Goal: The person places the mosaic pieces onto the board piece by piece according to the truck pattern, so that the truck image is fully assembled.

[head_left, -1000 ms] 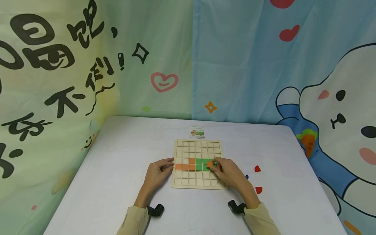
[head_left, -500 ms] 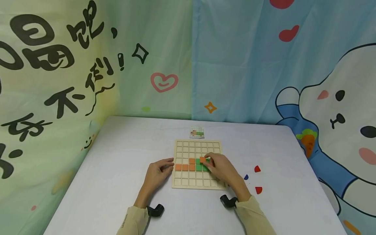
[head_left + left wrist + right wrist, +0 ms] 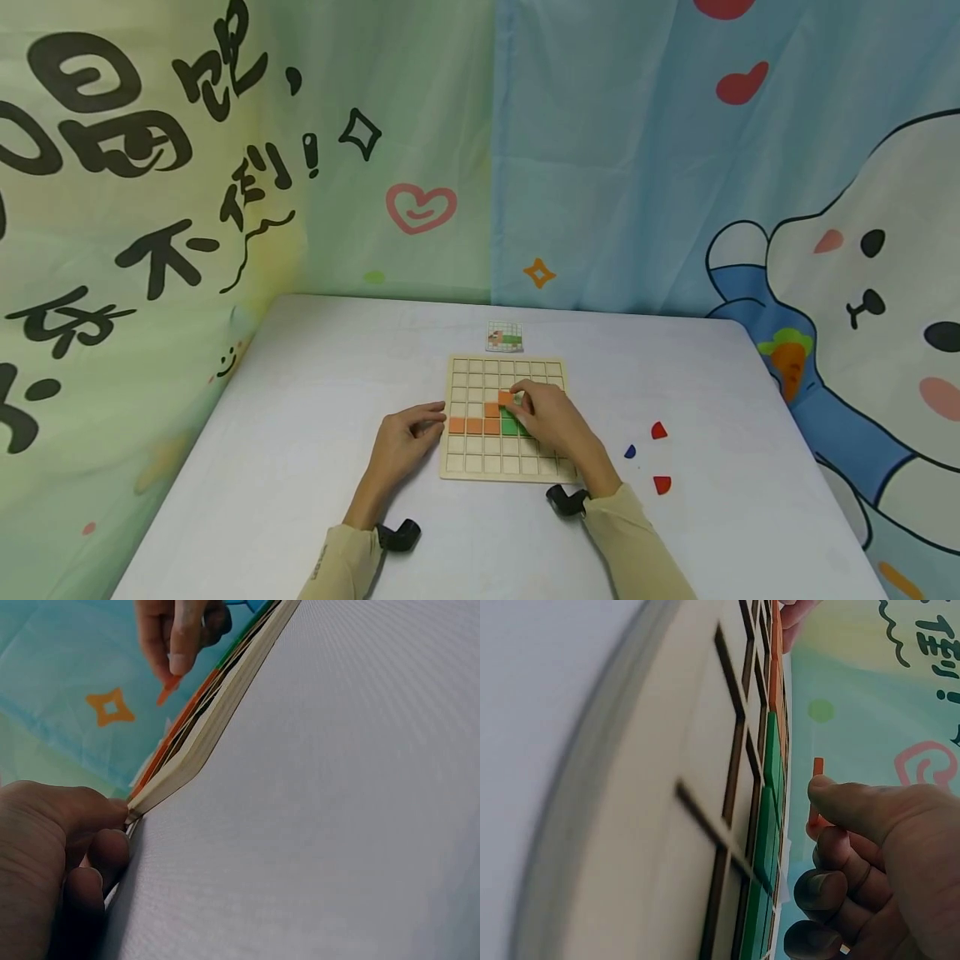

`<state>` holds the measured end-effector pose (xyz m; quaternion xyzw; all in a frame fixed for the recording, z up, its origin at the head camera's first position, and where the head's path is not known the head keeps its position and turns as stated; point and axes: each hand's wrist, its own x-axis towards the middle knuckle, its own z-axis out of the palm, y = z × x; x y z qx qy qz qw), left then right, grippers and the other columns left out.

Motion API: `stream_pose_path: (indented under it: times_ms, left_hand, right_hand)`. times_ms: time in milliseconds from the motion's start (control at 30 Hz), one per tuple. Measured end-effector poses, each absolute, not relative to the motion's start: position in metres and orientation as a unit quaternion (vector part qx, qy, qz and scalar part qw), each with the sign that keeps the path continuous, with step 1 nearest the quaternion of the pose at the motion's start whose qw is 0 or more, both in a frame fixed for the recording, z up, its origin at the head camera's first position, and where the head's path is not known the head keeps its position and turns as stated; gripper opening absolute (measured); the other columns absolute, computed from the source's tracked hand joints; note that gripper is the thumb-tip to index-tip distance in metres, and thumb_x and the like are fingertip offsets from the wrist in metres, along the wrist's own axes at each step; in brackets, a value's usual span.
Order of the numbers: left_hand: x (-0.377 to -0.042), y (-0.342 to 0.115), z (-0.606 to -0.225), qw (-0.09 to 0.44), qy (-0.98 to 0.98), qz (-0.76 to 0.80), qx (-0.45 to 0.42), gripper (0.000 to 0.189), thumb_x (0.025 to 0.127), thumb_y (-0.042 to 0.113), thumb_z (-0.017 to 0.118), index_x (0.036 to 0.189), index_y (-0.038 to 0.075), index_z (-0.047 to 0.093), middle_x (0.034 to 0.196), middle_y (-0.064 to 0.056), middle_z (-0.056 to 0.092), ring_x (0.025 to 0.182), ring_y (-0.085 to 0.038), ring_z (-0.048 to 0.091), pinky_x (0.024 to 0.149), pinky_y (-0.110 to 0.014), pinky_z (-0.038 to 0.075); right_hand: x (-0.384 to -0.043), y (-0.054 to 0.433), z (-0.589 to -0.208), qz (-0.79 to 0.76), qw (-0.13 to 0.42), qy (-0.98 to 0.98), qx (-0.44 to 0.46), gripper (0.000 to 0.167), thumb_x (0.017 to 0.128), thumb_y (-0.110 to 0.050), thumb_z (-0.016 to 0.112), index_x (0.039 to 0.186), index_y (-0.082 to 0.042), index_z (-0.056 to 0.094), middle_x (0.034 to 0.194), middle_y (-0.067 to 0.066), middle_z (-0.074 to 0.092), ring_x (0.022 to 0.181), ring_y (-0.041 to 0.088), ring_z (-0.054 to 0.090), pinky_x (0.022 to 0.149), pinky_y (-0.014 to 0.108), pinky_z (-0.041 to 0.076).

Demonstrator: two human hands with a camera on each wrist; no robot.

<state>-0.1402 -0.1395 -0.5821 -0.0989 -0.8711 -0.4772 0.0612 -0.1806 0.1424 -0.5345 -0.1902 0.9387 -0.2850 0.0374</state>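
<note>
A wooden grid board (image 3: 480, 464) lies on the table with orange tiles (image 3: 474, 426) and green tiles (image 3: 509, 427) set in its squares. My left hand (image 3: 401, 442) rests at the board's left edge, its fingertips against the rim; the left wrist view shows a fingertip (image 3: 116, 812) right at the corner. Over the board's middle, my right hand (image 3: 551, 417) pinches a small orange square tile (image 3: 506, 398) between thumb and finger. In the right wrist view this orange tile (image 3: 818, 766) is held up clear of the board's surface. The right hand hides some green tiles.
A small picture card (image 3: 504, 336) lies behind the board. To the right are two red pieces (image 3: 658, 430) and a blue piece (image 3: 630, 451). Printed curtains (image 3: 585, 167) hang behind the white table (image 3: 337, 350).
My right hand has carried the orange tile leftward and away from me, from over the green tiles to above the orange ones. My left hand stays at the board's edge.
</note>
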Motion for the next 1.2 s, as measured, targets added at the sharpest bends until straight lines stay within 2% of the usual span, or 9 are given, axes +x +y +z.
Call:
stream_pose_path:
  times_ms: [233, 667, 1200]
  left_hand:
    - [-0.14, -0.139, -0.582, 0.065, -0.87, -0.478, -0.102, 0.013, 0.095, 0.012, 0.079, 0.107, 0.01, 0.084, 0.128, -0.005, 0.079, 0.058, -0.001, 0.046, 0.057, -0.02, 0.039]
    - [-0.139, -0.137, -0.582, 0.071, -0.871, -0.475, -0.1, 0.013, 0.096, 0.012, 0.078, 0.107, 0.011, 0.084, 0.126, -0.004, 0.079, 0.06, -0.001, 0.048, 0.058, -0.019, 0.04]
    - [-0.14, -0.138, -0.58, 0.068, -0.872, -0.475, -0.096, 0.012, 0.096, 0.013, 0.079, 0.106, 0.011, 0.084, 0.127, -0.003, 0.079, 0.063, -0.002, 0.049, 0.06, -0.019, 0.04]
  right_hand:
    - [-0.189, 0.131, -0.533, -0.273, 0.05, 0.944, -0.179, 0.036, 0.103, -0.031, 0.071, 0.13, -0.008, 0.071, 0.066, -0.006, 0.055, 0.058, 0.008, 0.048, 0.064, 0.027, 0.045]
    - [-0.195, 0.122, -0.538, -0.279, 0.066, 0.94, -0.183, 0.034, 0.103, -0.028, 0.071, 0.129, -0.006, 0.072, 0.067, -0.005, 0.059, 0.058, 0.008, 0.051, 0.062, 0.027, 0.044]
    - [-0.199, 0.119, -0.54, -0.281, 0.064, 0.94, -0.184, 0.031, 0.104, -0.026, 0.07, 0.128, -0.006, 0.072, 0.069, -0.004, 0.06, 0.058, 0.009, 0.05, 0.06, 0.027, 0.042]
